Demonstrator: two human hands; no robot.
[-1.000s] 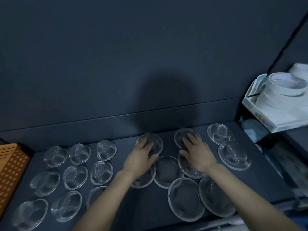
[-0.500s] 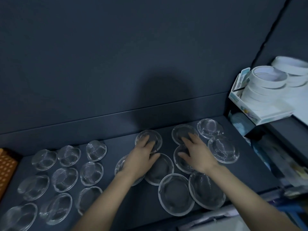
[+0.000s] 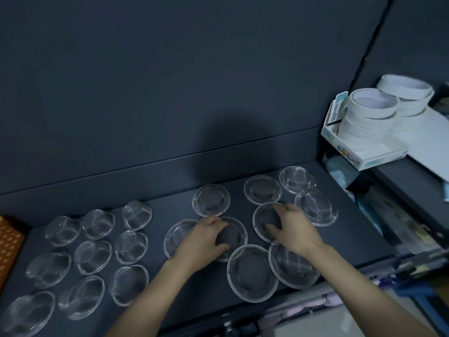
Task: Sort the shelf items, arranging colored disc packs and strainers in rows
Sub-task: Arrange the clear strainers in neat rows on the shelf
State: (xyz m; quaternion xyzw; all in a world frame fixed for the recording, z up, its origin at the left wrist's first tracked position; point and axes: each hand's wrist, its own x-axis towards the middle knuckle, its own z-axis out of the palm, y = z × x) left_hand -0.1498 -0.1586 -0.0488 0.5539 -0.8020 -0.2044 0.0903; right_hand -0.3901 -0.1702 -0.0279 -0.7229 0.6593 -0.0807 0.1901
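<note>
Round wire-mesh strainers lie on a dark shelf (image 3: 167, 210). Several small ones form a three-by-three block on the left, around one strainer (image 3: 93, 256). Larger ones lie loosely on the right. My left hand (image 3: 206, 237) curls fingers and thumb around a middle strainer (image 3: 234, 235). My right hand (image 3: 294, 229) grips the neighbouring strainer (image 3: 263, 217) the same way. Behind them lie two more large strainers (image 3: 211, 199) (image 3: 262, 189). Two others (image 3: 252, 272) (image 3: 294, 266) overlap near the front edge. No colored disc packs are in view.
An orange perforated basket (image 3: 8, 242) stands at the shelf's left end. White tape rolls (image 3: 369, 110) are stacked in a white box (image 3: 379, 154) on a higher shelf at right. A dark back wall rises behind the shelf.
Both hands have drawn back from the two rear strainers to the middle pair, and their fingers have curled around those. The view has shifted left.
</note>
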